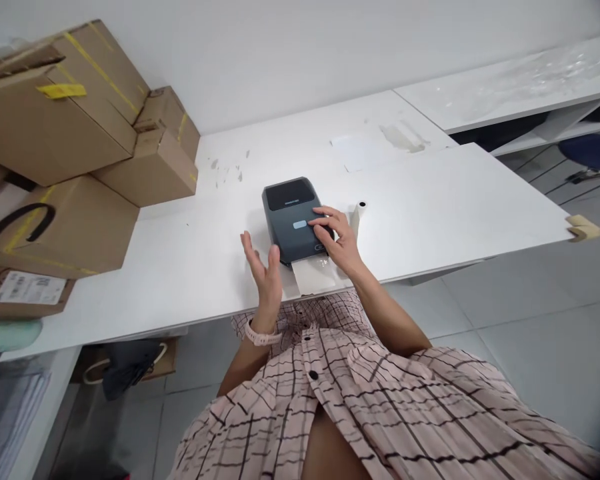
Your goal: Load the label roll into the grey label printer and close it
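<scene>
A dark grey label printer sits near the front edge of the white table. A white label sticks out of its front slot. My right hand rests on the printer's right side, its fingers curled over the top beside a light blue button; it grips nothing. My left hand hovers just left of the printer's front corner, palm facing the printer and fingers apart, holding nothing. A small white roll stands right behind my right hand.
Several stacked cardboard boxes fill the table's left end. A sheet of paper lies farther back. A second white counter runs at the right, with a blue chair beneath. A bag sits on the floor under the table.
</scene>
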A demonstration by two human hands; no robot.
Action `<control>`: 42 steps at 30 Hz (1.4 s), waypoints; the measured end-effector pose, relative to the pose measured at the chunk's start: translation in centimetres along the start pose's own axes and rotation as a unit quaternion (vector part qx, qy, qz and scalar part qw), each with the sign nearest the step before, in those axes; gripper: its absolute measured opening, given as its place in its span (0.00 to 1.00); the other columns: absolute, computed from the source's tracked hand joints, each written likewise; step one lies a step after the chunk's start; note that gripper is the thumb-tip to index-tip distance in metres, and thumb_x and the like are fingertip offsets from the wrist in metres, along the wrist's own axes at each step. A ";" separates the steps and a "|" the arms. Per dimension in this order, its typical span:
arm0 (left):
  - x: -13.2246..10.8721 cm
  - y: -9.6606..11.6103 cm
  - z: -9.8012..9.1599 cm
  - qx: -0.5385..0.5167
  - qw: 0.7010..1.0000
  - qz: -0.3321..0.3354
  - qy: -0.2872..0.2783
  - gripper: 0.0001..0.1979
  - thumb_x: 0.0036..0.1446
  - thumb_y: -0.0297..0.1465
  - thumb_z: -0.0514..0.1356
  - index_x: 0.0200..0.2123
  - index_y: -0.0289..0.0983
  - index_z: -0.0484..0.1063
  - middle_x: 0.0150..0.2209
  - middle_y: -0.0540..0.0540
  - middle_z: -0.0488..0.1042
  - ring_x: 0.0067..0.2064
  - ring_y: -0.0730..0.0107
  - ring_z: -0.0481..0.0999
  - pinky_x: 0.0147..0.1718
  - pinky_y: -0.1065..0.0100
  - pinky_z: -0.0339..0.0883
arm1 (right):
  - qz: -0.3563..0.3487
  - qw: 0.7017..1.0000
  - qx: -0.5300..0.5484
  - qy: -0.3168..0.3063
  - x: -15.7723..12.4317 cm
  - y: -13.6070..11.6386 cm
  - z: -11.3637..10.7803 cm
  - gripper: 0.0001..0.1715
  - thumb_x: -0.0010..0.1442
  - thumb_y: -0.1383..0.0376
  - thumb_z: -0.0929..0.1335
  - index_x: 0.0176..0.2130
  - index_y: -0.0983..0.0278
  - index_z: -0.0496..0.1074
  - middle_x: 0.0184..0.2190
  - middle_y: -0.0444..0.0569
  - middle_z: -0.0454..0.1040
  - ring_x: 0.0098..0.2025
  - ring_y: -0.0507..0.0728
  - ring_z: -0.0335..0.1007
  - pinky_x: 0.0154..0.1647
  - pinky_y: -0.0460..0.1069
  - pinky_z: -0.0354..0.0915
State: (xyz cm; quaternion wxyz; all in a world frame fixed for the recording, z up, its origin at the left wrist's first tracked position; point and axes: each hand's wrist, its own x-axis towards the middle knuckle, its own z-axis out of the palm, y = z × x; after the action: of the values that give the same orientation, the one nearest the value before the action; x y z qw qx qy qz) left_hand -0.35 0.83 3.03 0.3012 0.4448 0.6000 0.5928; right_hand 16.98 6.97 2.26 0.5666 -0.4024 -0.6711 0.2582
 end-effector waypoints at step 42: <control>-4.3 -2.7 0.9 -0.122 0.942 -0.277 -0.147 0.27 0.40 0.54 0.73 0.28 0.35 0.74 0.20 0.56 0.65 0.21 0.81 0.58 0.19 0.74 0.50 | -0.098 0.970 -0.217 -0.042 -1.5 -1.0 1.2 0.19 0.71 0.62 0.62 0.60 0.55 0.69 0.47 0.47 0.83 0.62 0.62 0.70 0.74 0.66 0.47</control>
State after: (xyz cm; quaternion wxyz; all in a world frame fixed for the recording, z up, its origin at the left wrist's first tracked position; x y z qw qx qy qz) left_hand 1.78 -2.29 -0.42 0.5904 0.3032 0.5715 0.4825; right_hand 15.59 5.30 1.90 0.4599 -0.4366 -0.7703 0.0664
